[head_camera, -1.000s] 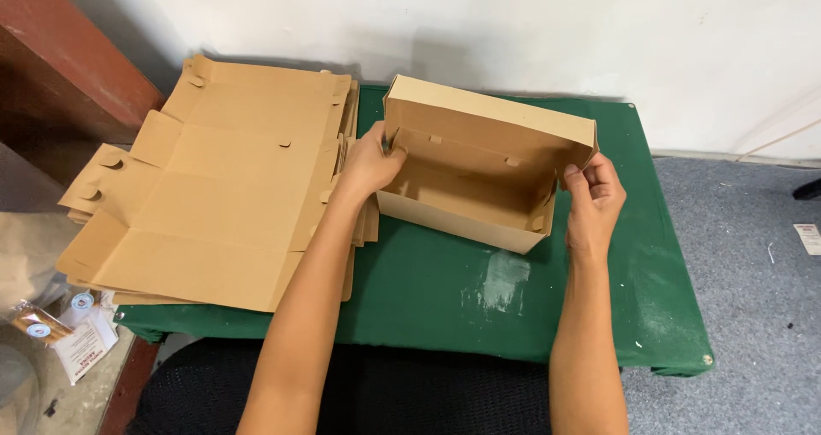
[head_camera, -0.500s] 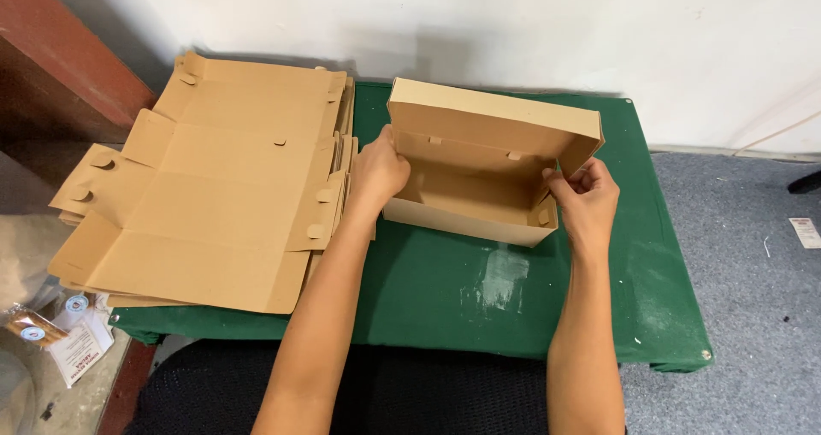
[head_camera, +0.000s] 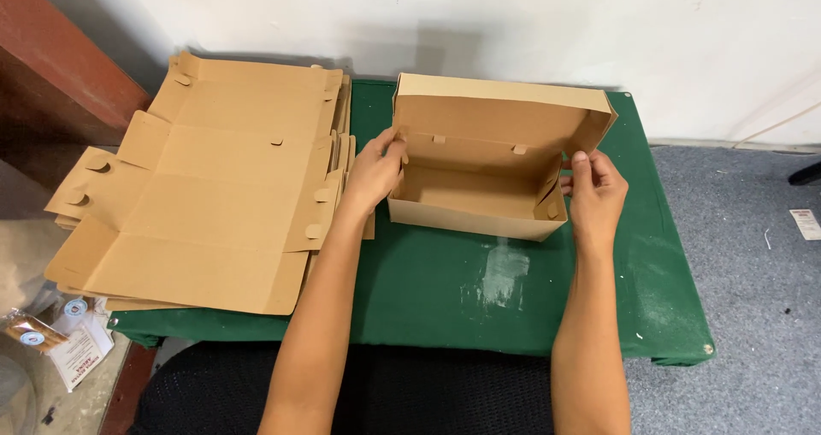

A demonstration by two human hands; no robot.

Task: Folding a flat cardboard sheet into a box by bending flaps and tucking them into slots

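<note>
Cardboard box [head_camera: 487, 157]: brown, folded into an open tray with its lid flap standing up at the rear; it sits on the table near the far edge, right of the table's centre.
Box interior: empty; two small locking tabs show along the rear inner wall.
Left hand [head_camera: 375, 174]: at the box's left end wall, fingers curled over the top edge at the rear left corner, thumb outside; the grip is closed on the cardboard box.
Right hand [head_camera: 596, 197]: at the box's right end, fingertips pinching the side flap at the front right corner; the grip is closed on the same box.
Table [head_camera: 445, 302]: low, covered in green cloth, with a pale scuffed patch just in front of the box and a bare stretch toward the near edge.
Flat carton blanks [head_camera: 205, 204]: a stack of unfolded brown die-cut sheets on the table's left side, overhanging the left edge and far left corner; the stack's right margin lies just beside the left hand.
Floor [head_camera: 753, 255]: grey carpet beyond the table's right edge.
Wall [head_camera: 479, 16]: white, directly behind the table's far edge.
Packets [head_camera: 51, 337]: small items below the near left corner, too unclear to identify.
</note>
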